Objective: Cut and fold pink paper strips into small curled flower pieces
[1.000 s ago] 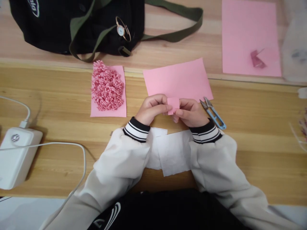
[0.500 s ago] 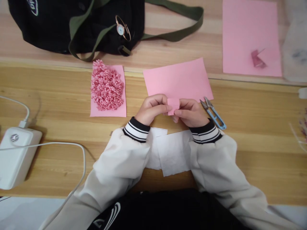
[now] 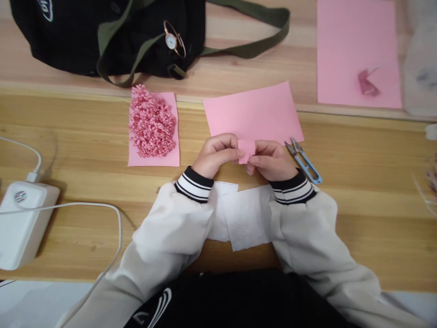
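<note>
Between my two hands is a small pink paper square (image 3: 246, 149), pinched at both sides. My left hand (image 3: 220, 155) grips its left edge between thumb and fingers. On the opposite edge, my right hand (image 3: 273, 159) has its thumb on the lower corner. Just beyond the hands lies a larger pink paper sheet (image 3: 254, 111). Blue thread snips (image 3: 303, 161) rest to the right of my right hand, blades apart. White paper pieces (image 3: 249, 216) lie overlapping below, partly covered by my sleeves.
At left, a heap of pink stamens (image 3: 152, 123) sits on a pink card (image 3: 153, 161). Further back are a black bag (image 3: 78, 41) with a watch (image 3: 171, 41) on it and another pink sheet (image 3: 355, 45). A white power bank (image 3: 27, 223) with a cable (image 3: 118, 228) stands at left.
</note>
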Demonstrator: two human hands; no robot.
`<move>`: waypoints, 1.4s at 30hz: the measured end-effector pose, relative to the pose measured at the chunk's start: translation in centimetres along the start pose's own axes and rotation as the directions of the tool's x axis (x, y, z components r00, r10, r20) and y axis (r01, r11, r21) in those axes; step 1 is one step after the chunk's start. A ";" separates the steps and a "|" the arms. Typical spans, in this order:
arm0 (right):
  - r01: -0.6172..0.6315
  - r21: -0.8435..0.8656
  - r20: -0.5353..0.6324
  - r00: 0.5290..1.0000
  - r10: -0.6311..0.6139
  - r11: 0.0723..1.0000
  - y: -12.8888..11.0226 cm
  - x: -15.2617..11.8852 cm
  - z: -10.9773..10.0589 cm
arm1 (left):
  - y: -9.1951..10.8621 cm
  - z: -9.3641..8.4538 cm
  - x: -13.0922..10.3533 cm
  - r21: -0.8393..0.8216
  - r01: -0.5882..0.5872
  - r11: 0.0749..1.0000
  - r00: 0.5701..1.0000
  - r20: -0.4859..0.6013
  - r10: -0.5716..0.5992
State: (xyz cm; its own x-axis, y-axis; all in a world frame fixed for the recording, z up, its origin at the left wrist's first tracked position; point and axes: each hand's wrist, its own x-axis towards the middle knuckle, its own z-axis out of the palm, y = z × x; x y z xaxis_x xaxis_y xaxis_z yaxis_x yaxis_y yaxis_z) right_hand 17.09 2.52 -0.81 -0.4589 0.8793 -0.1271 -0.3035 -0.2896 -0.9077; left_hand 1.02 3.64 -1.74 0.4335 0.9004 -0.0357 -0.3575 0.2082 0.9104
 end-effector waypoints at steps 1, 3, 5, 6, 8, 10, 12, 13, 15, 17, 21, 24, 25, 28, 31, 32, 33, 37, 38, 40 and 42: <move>0.001 -0.007 0.002 1.000 -0.001 1.000 0.0 0.0 0.0 | 0.0 0.0 0.0 0.000 0.001 1.000 1.000 0.001 -0.001; 0.003 -0.021 0.001 1.000 -0.003 1.000 0.0 0.0 0.0 | 0.0 0.0 0.0 0.002 0.004 1.000 1.000 0.002 -0.004; 0.006 -0.035 0.002 1.000 -0.006 0.999 0.1 -0.1 0.0 | 0.0 0.0 0.0 0.007 0.010 1.000 1.000 -0.003 -0.010; 0.009 -0.039 0.004 1.000 -0.009 0.999 0.1 -0.1 -0.1 | 0.0 0.0 0.0 0.012 0.012 1.000 1.000 -0.006 -0.012; 0.014 -0.044 0.007 1.000 -0.014 0.999 0.2 -0.1 -0.1 | 0.0 0.0 0.0 0.020 0.012 1.000 1.000 -0.009 -0.012; 0.017 -0.050 0.008 1.000 -0.017 0.999 0.2 -0.1 -0.2 | 0.0 0.0 0.0 0.023 0.009 1.000 1.000 -0.004 -0.009; 0.023 -0.053 0.008 1.000 -0.022 0.998 0.3 -0.1 -0.2 | 0.0 0.0 0.0 0.026 0.006 1.000 1.000 0.001 -0.006; 0.024 -0.055 0.007 1.000 -0.024 0.998 0.3 -0.1 -0.2 | 0.1 0.0 0.0 0.029 0.008 1.000 1.000 0.000 -0.008; 0.025 -0.053 0.006 1.000 -0.025 0.998 0.3 -0.1 -0.2 | 0.1 0.0 0.0 0.036 0.012 0.999 1.000 -0.004 -0.012; 0.021 -0.051 0.004 1.000 -0.021 0.998 0.2 -0.1 -0.1 | 0.1 0.0 0.0 0.041 0.010 0.999 1.000 -0.004 -0.010; 0.008 -0.049 -0.002 1.000 -0.008 0.999 0.1 -0.1 0.0 | 0.1 0.0 0.0 0.046 0.000 0.999 1.000 0.007 0.000; 0.006 -0.027 -0.006 1.000 -0.006 1.000 0.0 -0.1 0.1 | 0.1 0.0 -0.1 0.057 0.007 0.998 1.000 -0.003 -0.007; 0.005 -0.023 -0.006 1.000 -0.005 1.000 0.0 -0.1 0.1 | 0.2 0.0 -0.1 0.058 0.010 0.998 1.000 -0.008 -0.010; 0.002 -0.028 -0.007 1.000 -0.002 1.000 0.0 -0.1 0.1 | 0.2 0.1 -0.1 0.047 0.016 0.999 1.000 -0.010 -0.016; 0.008 -0.046 -0.005 1.000 -0.008 0.999 0.0 -0.1 0.1 | 0.2 0.1 0.0 0.028 0.017 0.999 1.000 0.002 -0.017; 0.010 -0.051 -0.006 1.000 -0.011 0.999 0.0 -0.1 0.1 | 0.2 0.1 0.0 0.025 0.017 1.000 1.000 0.006 -0.017; 0.011 -0.056 -0.007 1.000 -0.011 0.998 0.0 -0.1 0.1 | 0.2 0.2 0.0 0.024 0.016 1.000 1.000 0.008 -0.016; -0.004 -0.072 -0.020 1.000 0.003 0.997 0.0 -0.1 0.1 | 0.3 0.2 0.0 0.028 0.010 1.000 1.000 0.011 -0.010; -0.007 -0.072 -0.020 1.000 0.006 0.997 0.0 -0.1 0.1 | 0.3 0.3 0.0 0.030 0.010 0.999 1.000 0.010 -0.011; -0.004 -0.062 -0.014 1.000 0.003 0.998 0.0 -0.1 0.1 | 0.4 0.3 0.0 0.033 0.014 0.999 1.000 0.007 -0.014; 0.002 -0.057 -0.008 1.000 -0.002 0.998 0.0 -0.1 0.2 | 0.4 0.3 0.0 0.028 0.015 1.000 1.000 0.007 -0.016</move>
State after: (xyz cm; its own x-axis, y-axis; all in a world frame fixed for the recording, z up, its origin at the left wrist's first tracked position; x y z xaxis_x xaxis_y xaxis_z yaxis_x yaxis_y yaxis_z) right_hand 17.00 2.42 -0.71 -0.4518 0.8829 -0.1280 -0.2564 -0.2659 -0.9293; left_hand 1.13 3.56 -1.27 0.4446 0.8945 -0.0471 -0.3278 0.2115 0.9208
